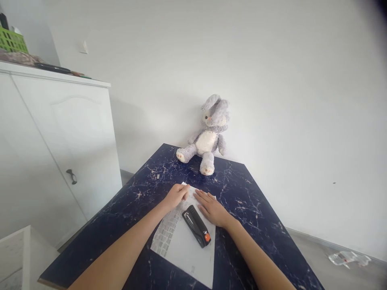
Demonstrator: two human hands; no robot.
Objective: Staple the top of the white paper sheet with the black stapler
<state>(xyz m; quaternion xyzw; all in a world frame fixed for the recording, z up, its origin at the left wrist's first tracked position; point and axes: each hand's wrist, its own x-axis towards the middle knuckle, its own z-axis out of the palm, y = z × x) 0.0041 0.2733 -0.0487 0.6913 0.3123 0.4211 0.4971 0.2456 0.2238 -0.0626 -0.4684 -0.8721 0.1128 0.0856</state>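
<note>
A sheet of paper (187, 257), white with a grey brick-like print along its left side, lies on the dark blue marbled table. On its upper left edge rests my left hand (177, 195), fingers curled in; whether they pinch anything is hidden. My right hand (211, 208) lies flat on the upper right part of the sheet, palm down, fingers stretched out. Between and just below both hands sits a black stapler (196, 226) with an orange patch at its near end. It lies slanted on the paper, and neither hand grips it.
A grey plush rabbit (207, 141) sits at the table's far edge against the wall. On the left stands a white cabinet (87, 133) with a green basket (12, 40) on top. A clear plastic item (349, 258) lies on the floor at right.
</note>
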